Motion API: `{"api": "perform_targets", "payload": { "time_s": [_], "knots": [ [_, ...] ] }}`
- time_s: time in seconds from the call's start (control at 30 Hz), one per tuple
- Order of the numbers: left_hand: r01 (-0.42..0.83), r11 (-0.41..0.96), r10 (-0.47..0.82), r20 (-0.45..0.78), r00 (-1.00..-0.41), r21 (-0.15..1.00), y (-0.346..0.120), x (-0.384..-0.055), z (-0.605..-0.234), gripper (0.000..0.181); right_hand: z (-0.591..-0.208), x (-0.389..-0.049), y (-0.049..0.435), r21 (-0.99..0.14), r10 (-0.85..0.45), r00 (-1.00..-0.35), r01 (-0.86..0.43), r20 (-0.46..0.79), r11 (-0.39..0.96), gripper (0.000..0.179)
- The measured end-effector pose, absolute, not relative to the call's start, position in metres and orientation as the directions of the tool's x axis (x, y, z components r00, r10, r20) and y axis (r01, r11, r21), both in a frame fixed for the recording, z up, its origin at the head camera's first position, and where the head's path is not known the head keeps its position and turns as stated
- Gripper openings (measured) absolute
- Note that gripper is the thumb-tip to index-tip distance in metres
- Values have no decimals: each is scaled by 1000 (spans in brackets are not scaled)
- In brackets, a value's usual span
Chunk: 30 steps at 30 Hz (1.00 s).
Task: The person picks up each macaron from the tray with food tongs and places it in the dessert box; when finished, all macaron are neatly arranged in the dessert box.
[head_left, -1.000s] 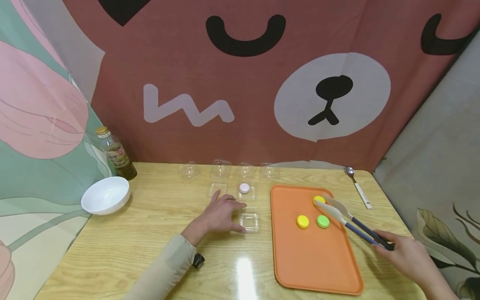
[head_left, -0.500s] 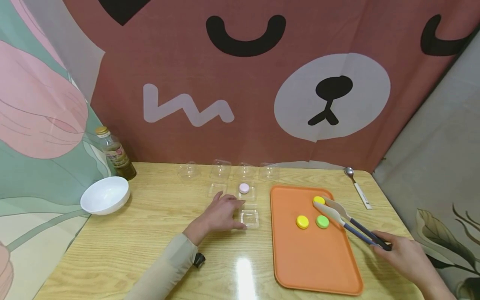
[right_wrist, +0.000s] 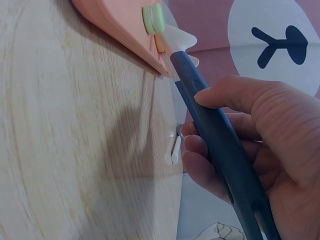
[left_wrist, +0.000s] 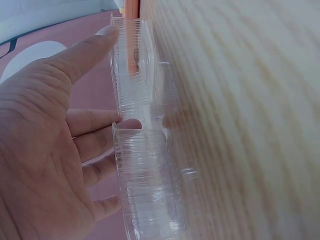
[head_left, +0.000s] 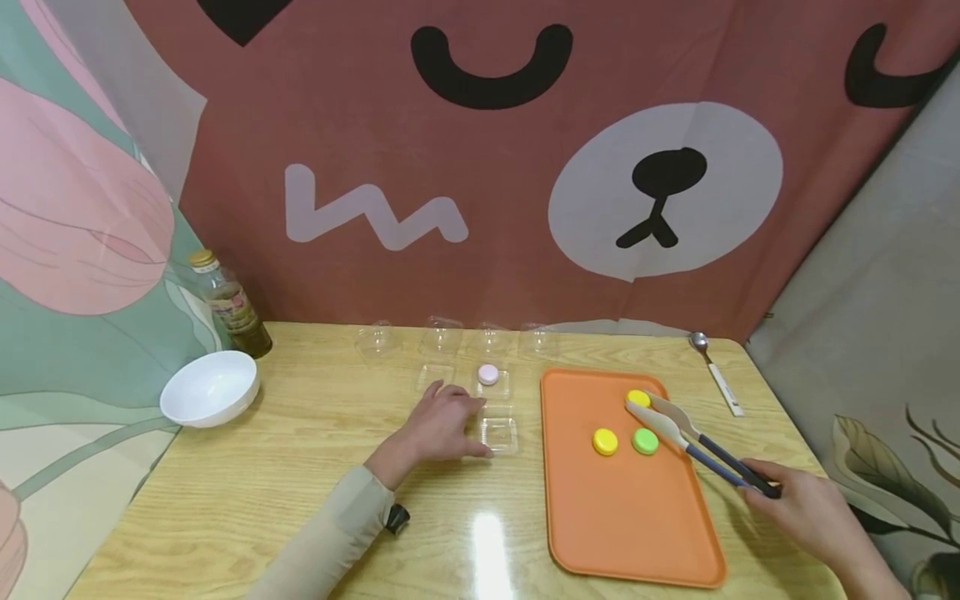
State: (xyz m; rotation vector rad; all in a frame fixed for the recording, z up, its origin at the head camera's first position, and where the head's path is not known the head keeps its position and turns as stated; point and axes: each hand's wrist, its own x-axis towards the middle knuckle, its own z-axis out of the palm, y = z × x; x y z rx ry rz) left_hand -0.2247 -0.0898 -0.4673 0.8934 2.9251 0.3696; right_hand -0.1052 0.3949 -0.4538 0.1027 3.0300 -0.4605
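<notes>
My left hand (head_left: 442,423) spans a clear plastic container base (head_left: 498,435) on the table, thumb at its near edge and index finger at its far edge. In the left wrist view, the thumb and fingertips meet the ribbed container wall (left_wrist: 132,75). My right hand (head_left: 798,504) grips tongs (head_left: 720,462) with dark blue handles and pale tips. Those tips lie beside a yellow macaron (head_left: 639,397) at the far end of the orange tray (head_left: 630,533); whether they touch it I cannot tell. Another yellow macaron (head_left: 605,442) and a green macaron (head_left: 645,442) lie nearby.
A pink macaron (head_left: 488,375) sits in another clear base (head_left: 495,390), beside a further base (head_left: 436,377). Several clear domed lids (head_left: 442,336) line the back. A white bowl (head_left: 212,389) and bottle (head_left: 238,312) stand left; a spoon (head_left: 722,383) lies at the right.
The clear container base has shifted slightly away from me with my left hand. The right hand and tongs have drawn back a little; the macarons stay in place.
</notes>
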Motion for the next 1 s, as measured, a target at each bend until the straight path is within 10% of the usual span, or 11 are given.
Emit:
{"api": "perform_targets", "payload": {
  "time_s": [1.0],
  "knots": [
    [528, 798, 553, -5, -833, 291, -89, -227, -471, 76, -444, -106, 389, -298, 33, -999, 43, -40, 954, 50]
  ]
}}
